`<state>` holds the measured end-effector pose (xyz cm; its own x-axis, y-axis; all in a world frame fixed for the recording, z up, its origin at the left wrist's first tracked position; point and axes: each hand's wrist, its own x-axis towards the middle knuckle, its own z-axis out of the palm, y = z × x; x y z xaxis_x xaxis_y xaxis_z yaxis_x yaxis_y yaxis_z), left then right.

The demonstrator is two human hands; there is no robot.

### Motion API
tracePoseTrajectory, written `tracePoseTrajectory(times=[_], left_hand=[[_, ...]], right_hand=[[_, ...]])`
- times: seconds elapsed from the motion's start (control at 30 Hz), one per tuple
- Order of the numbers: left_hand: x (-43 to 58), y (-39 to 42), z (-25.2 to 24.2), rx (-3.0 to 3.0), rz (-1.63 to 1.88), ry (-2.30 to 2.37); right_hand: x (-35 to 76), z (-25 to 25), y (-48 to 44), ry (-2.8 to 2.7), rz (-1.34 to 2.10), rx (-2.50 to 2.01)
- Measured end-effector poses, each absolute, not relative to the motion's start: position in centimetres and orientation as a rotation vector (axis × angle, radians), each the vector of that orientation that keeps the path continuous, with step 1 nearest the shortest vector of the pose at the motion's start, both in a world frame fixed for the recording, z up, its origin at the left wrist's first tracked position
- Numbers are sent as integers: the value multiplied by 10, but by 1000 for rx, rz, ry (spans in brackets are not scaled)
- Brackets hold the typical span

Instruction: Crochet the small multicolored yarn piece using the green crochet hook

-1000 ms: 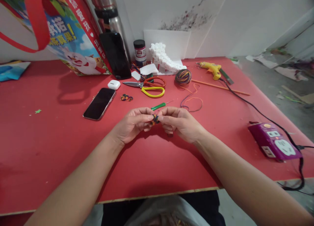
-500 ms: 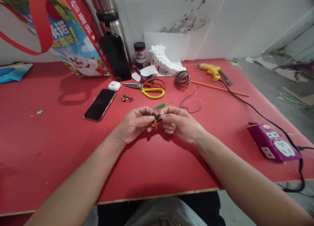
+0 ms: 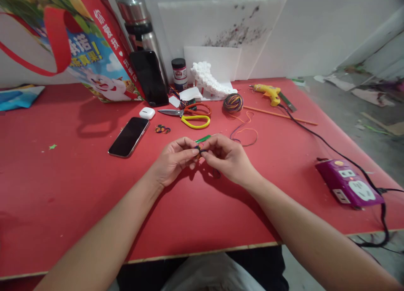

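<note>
Between my fingertips is a small multicoloured crochet piece point(image 3: 199, 148), dark with orange and pink, partly covered by the fingers. My left hand point(image 3: 177, 158) pinches its left side with thumb and forefinger. On its right side, my right hand point(image 3: 225, 156) closes thumb and forefinger on the same piece. A dark strand of yarn point(image 3: 216, 173) loops below the right hand. Just beyond the hands lies a crochet hook point(image 3: 203, 138) with a green handle. Another small crochet piece point(image 3: 162, 129) rests farther left, and a yarn ball point(image 3: 232, 102) sits behind with loose strands.
Scissors point(image 3: 192, 115) with red and yellow handles lie behind the hands. To the left are a phone point(image 3: 128, 137) and a white earbud case point(image 3: 147, 113). A yellow glue gun point(image 3: 267, 93) is at back right; a purple power strip point(image 3: 349, 182) stands near the right edge.
My right hand's fingers have shifted and spread over the crochet piece, and a dark yarn loop now shows beneath them. My left hand keeps its pinch. The view has shifted slightly.
</note>
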<state>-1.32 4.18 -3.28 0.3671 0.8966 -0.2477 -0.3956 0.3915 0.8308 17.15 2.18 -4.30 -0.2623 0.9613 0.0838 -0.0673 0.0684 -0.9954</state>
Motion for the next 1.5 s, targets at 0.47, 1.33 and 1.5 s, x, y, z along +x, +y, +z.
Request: tracePoseTrajectory(times=[0.47, 1.33, 1.5], left_hand=[[-17, 43, -38, 676, 827, 735], [-18, 43, -34, 842, 874, 837], [-18, 41, -32, 839, 802, 829]], right_hand=[[174, -46, 20, -1490, 1168, -1038], [169, -48, 20, -1390, 1262, -1067], [169, -46, 30, -1285, 1399, -1042]])
